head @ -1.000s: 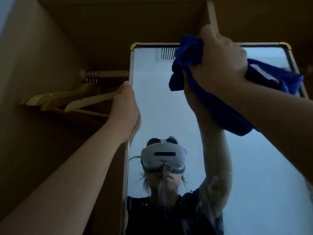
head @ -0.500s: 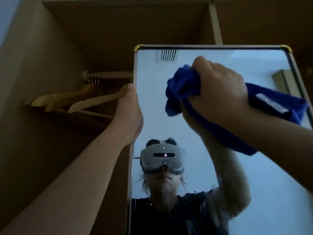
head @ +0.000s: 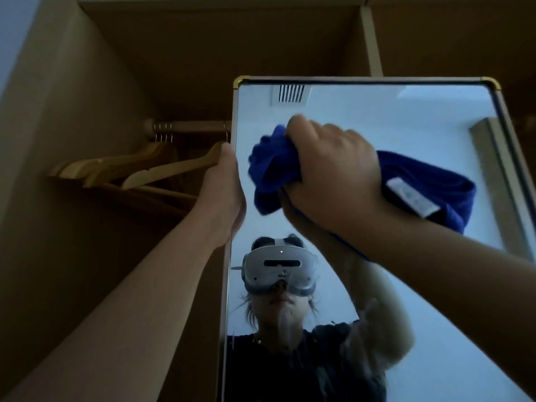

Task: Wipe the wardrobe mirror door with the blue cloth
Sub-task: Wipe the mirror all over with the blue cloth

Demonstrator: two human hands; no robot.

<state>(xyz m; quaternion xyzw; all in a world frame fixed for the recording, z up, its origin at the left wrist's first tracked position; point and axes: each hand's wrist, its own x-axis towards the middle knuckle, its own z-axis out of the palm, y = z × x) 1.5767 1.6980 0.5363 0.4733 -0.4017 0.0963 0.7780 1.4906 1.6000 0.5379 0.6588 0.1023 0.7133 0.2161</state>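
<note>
The wardrobe mirror door [head: 377, 111] fills the right half of the view, with a thin frame and gold corners. My right hand [head: 333, 172] grips a bunched blue cloth [head: 269, 169] and presses it against the upper middle of the glass. The cloth's tail with a white label trails to the right over my wrist. My left hand [head: 224, 192] holds the door's left edge, thumb side toward me and fingers wrapped behind it. The mirror reflects a person with a headset below the cloth.
Inside the open wardrobe to the left, several wooden hangers [head: 139, 169] hang on a rail [head: 188, 127] close behind my left hand. The wardrobe's side panel [head: 58, 198] and top shelf [head: 217, 39] enclose that space. Smears show on the lower glass.
My right hand has dragged the cloth down the glass from the top edge to the upper middle. My left hand has kept its hold on the door's edge.
</note>
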